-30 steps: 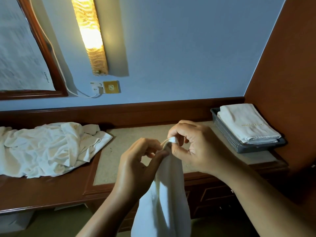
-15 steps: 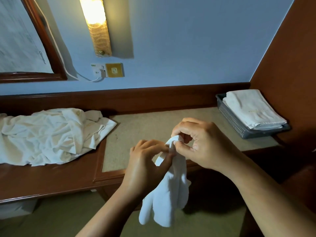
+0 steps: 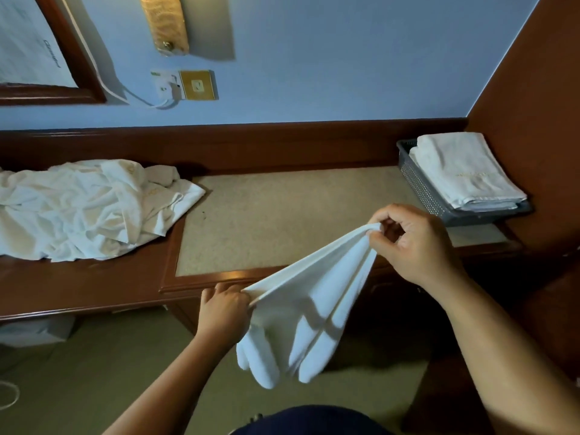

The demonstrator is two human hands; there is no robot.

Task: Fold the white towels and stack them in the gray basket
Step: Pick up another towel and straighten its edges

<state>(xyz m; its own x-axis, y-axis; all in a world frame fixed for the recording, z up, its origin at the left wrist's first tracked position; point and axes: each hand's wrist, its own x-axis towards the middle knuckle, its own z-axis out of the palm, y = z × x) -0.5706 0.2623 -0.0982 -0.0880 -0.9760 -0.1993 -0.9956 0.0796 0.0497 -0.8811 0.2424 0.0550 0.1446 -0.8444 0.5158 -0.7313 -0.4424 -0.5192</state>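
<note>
A white towel (image 3: 309, 309) hangs stretched between my two hands in front of the desk, its loose part drooping toward the floor. My left hand (image 3: 224, 309) grips its lower left corner near the desk's front edge. My right hand (image 3: 411, 238) pinches the upper right corner, higher and over the desk. The gray basket (image 3: 423, 189) stands at the desk's far right with folded white towels (image 3: 464, 171) stacked in it. A heap of unfolded white towels (image 3: 84, 208) lies on the left of the desk.
The wooden desk has a beige inlaid top (image 3: 282, 215) between heap and basket. A brown wooden panel (image 3: 533, 89) walls the right side. On the blue wall are a socket with a plug (image 3: 185, 86), a lamp (image 3: 164, 23) and a framed mirror (image 3: 47, 48).
My hands, together at one towel corner before, have drawn apart: the left slid down and left along the edge, the right moved up and right. The towel now spreads between them.
</note>
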